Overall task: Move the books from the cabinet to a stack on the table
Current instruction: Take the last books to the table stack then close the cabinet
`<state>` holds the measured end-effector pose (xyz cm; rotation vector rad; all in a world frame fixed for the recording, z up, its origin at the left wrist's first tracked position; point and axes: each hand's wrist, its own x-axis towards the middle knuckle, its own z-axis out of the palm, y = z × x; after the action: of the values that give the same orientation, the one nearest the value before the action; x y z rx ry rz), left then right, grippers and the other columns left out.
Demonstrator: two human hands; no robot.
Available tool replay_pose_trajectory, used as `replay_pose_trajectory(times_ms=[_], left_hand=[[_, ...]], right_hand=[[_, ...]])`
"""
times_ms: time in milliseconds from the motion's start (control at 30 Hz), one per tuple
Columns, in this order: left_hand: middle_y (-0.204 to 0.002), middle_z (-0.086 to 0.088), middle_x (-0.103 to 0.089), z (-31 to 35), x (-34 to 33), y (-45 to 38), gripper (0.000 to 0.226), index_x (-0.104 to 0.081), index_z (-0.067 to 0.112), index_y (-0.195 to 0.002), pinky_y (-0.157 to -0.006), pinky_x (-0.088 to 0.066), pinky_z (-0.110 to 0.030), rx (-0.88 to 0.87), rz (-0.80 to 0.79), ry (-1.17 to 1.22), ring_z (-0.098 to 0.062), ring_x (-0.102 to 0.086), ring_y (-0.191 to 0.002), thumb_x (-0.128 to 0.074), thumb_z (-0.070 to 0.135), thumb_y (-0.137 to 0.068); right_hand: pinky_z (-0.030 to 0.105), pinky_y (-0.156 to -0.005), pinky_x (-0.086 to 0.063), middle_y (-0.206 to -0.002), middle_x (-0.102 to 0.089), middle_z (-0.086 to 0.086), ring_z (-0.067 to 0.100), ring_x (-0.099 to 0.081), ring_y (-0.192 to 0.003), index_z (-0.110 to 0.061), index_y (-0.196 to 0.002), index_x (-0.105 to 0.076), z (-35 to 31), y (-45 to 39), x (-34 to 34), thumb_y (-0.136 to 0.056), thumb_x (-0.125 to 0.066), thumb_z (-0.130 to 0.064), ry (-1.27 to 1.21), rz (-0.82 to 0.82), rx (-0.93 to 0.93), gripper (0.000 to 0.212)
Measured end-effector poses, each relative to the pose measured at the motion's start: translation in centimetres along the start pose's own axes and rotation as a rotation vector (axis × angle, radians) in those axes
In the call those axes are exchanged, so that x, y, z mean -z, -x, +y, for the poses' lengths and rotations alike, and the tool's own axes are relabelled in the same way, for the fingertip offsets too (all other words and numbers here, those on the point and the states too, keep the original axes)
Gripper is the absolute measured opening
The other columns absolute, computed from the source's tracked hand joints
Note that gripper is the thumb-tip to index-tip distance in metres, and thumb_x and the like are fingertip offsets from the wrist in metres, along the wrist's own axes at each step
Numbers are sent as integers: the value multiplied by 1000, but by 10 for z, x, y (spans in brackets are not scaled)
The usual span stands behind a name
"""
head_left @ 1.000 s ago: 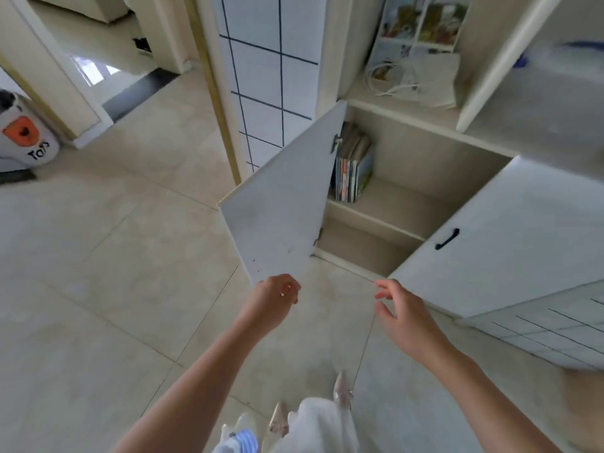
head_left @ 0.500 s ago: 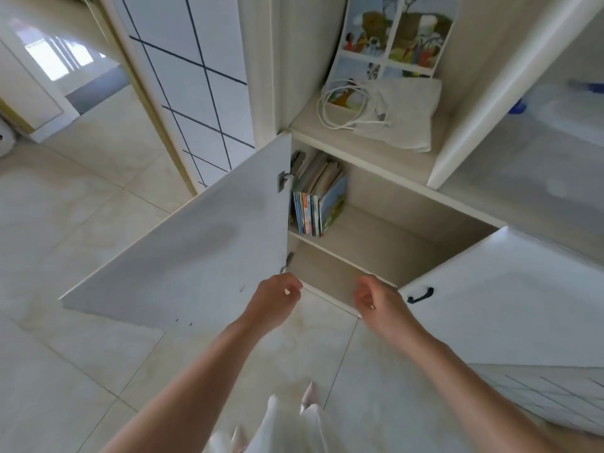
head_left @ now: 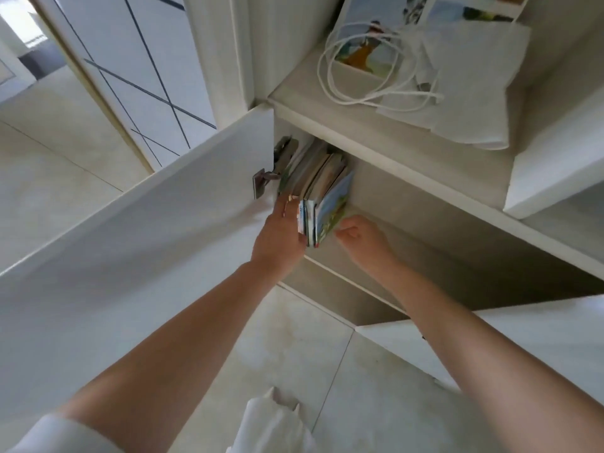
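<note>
White doors (head_left: 137, 243) stood swung wide on the cabinet (head_left: 408, 178), and I saw the books (head_left: 318, 188) packed upright at the left end of its upper inner shelf (head_left: 425, 253), hard by the hinge (head_left: 264, 183). My left hand (head_left: 281, 240) lay against the left side of the row, fingers straight and flat along the outermost cover, palm toward the books. My right hand (head_left: 362, 240) sat just right of the row at the foot of the blue-and-green cover, fingers curled; whether they actually pinched that cover I could not tell, as the fingertips were hidden behind it. On the ledge above lay a coiled white cable (head_left: 359, 76) partly over a folded white cloth (head_left: 467, 93), with pictures (head_left: 369, 34) propped behind them.
</note>
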<state>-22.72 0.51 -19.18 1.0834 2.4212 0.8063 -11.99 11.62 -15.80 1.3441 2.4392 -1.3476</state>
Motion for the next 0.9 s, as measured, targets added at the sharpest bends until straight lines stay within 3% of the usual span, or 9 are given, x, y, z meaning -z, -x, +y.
replay_pose_trajectory(times_ms=[100,233,333,433,533,633,700,833,900], left_hand=[[-155,-17,-20,-6,-13,-18,78,-19,9,-149,-96,-50,-49,-68,86,-101,-38,-44,-129,-62,7,-85],[-152,-28,-23,-14,-34,-36,75,-24,-4,-145,-113,-28,-45,-121,190,-275,-42,-23,-141,-63,7,-82],[-153,-30,-17,-13,-49,-39,80,-20,-7,-146,-114,-23,-43,-105,250,-237,-44,-21,-141,-65,10,-81],[-147,-31,-28,-13,-55,-38,82,-26,-9,-142,-111,-28,-41,-75,318,-146,-45,-32,-133,-71,5,-75],[-133,-36,-40,-13,-58,-37,78,-34,-15,-134,-105,-37,-47,-76,358,-60,-50,-42,-122,-74,-6,-67],[-130,-37,-40,-11,-57,-39,74,-35,-16,-132,-105,-39,-49,-94,359,-56,-51,-41,-123,-71,-8,-68],[-135,-33,-37,-10,-55,-44,72,-33,-13,-135,-109,-37,-42,-62,341,-46,-45,-39,-127,-67,-6,-73],[-139,-31,-31,-10,-54,-50,74,-27,-12,-140,-105,-42,-40,14,322,17,-43,-44,-124,-66,-2,-77],[-138,-29,-31,-9,-55,-51,77,-26,-9,-142,-99,-47,-40,24,300,42,-41,-49,-117,-69,1,-79]], right_hand=[[43,-88,-49,-90,-60,9,24,-57,-87,-8,-96,-65,3,-35,-8,-92,-55,-28,-17,-21,-21,22],[45,-87,-55,-110,-62,12,28,-62,-100,-14,-112,-57,7,-62,-19,-91,-58,-40,-238,-39,-172,33],[42,-84,-55,-108,-57,8,26,-60,-102,-16,-114,-51,7,-80,-28,-89,-59,-45,-312,-61,-246,39],[42,-86,-52,-104,-52,6,25,-56,-98,-15,-109,-48,1,-91,-33,-89,-60,-45,-380,-84,-271,38],[50,-95,-48,-119,-53,10,31,-55,-106,-7,-129,-46,-4,-101,-37,-88,-60,-47,-382,-106,-295,59],[55,-95,-47,-127,-53,8,31,-56,-96,-14,-137,-43,-7,-106,-40,-84,-61,-54,-460,-162,-301,68],[55,-94,-48,-126,-55,8,31,-57,-96,-14,-137,-43,-8,-108,-43,-82,-64,-55,-460,-158,-291,71],[54,-92,-49,-124,-57,9,36,-57,-110,-13,-131,-47,-6,-108,-43,-80,-69,-48,-444,-132,-272,66],[53,-89,-49,-101,-58,2,36,-56,-111,-13,-116,-49,-4,-106,-39,-83,-68,-44,-473,-164,-270,49]])
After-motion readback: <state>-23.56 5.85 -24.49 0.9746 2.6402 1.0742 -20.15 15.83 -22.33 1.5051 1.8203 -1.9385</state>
